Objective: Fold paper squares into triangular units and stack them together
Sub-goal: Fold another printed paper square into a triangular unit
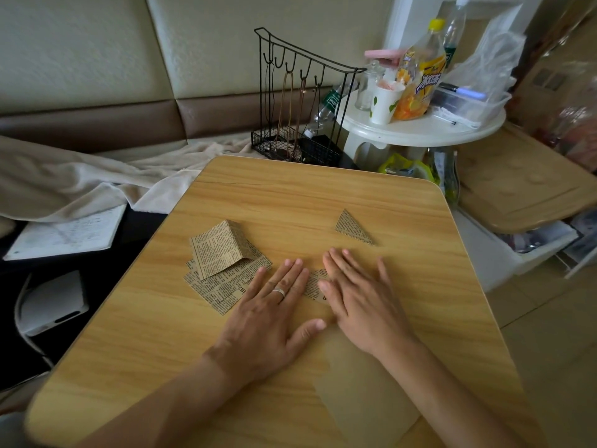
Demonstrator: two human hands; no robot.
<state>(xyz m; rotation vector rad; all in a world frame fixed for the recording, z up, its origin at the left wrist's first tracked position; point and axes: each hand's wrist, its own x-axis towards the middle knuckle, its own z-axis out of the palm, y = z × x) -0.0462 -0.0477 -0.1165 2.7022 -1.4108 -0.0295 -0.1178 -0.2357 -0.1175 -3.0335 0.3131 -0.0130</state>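
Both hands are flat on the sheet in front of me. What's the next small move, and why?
Probably run the right hand fingers along the fold to crease it. Both it and the left hand press one newsprint piece flat, only one finished triangle lies beyond, and the pile of squares waits at left.

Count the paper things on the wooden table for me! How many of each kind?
Folded triangle: 1
Pile of loose newspaper-print squares: 1 pile; sheets overlap, so no exact count
Piece flat under the left hand and right hand: 1, paper piece
Total: 3 groups
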